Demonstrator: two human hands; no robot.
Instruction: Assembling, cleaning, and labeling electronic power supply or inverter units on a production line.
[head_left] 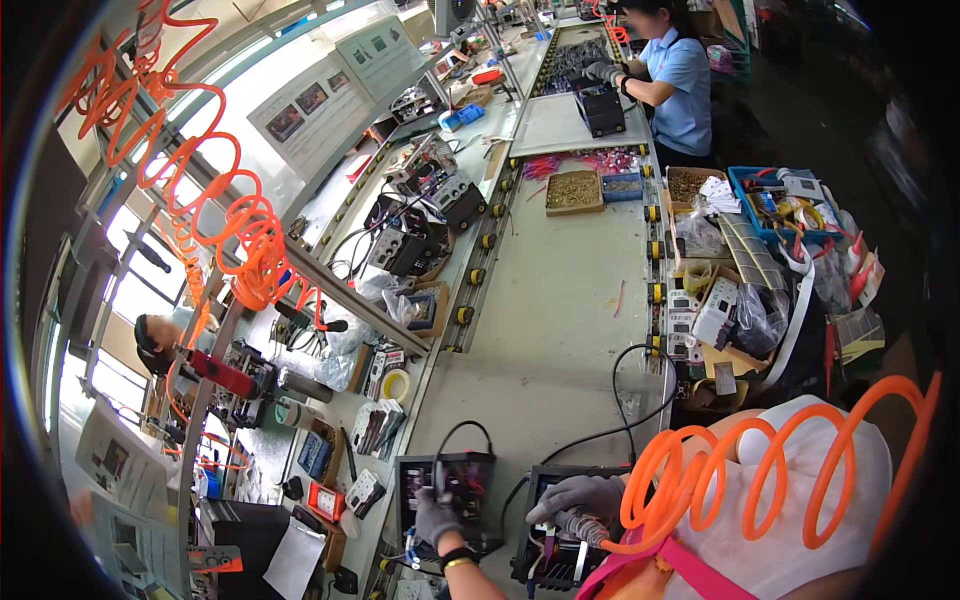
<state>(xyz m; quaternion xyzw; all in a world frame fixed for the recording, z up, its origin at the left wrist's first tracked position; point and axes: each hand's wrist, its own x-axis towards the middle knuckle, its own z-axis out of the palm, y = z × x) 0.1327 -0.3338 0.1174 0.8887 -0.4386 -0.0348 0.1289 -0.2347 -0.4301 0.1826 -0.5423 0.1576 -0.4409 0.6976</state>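
The left hand (437, 517), gloved, is closed on a black cable over one black device (447, 490). The right hand (578, 497) is laid open-fingered on the adjacent device (560, 540) on the tabletop (560, 330).

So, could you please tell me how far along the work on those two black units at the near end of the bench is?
Nothing looks finished yet: both units lie open. In hand, the left hand rests on the left open black unit, and the right hand presses on the right open black unit, near a tool on the orange coiled hose. Both units' wiring is exposed, so closing them up seems left. The belt ahead carries no completed units.
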